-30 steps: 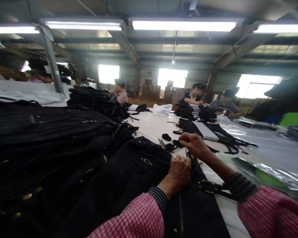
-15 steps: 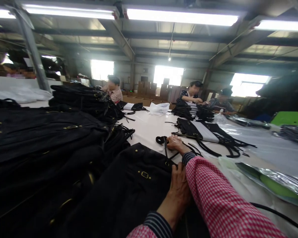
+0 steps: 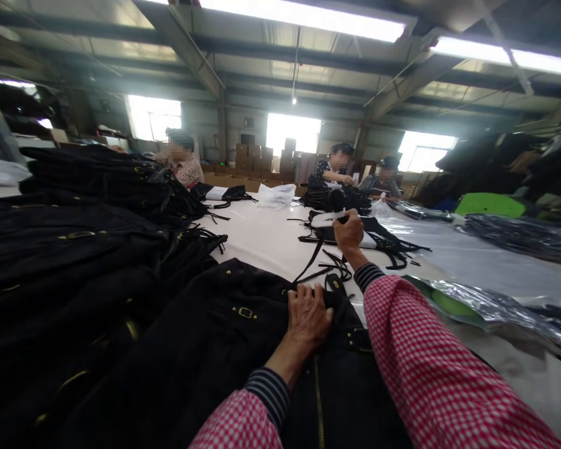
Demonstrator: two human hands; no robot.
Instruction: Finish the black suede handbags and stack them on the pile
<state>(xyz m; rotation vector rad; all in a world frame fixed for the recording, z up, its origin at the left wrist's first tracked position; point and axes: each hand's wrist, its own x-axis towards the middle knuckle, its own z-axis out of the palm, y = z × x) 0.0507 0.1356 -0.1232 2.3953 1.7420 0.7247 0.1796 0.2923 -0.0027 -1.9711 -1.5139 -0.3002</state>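
Note:
A black bag with brass buckles and a brass zip lies in front of me. On its upper edge is my left hand, fingers bent over the fabric and thumb out to the right. My right hand is raised beyond the bag, closed like a fist. It holds a black strap that runs up from the bag's top edge. A round dark part and a white, rough-edged strip show at this hand; I cannot tell exactly what they are. Loose black straps lie on the table below.
Black bags are piled at the left. Past my right hand lies another black bag with a white band. A clear plastic bag sits mid-table; plastic-wrapped goods lie at the right. Several people work at the far side.
My right hand has lifted from the table, drawing the strap up and away. My left hand stays on the bag's top edge with its fingers more bent. The view has turned right.

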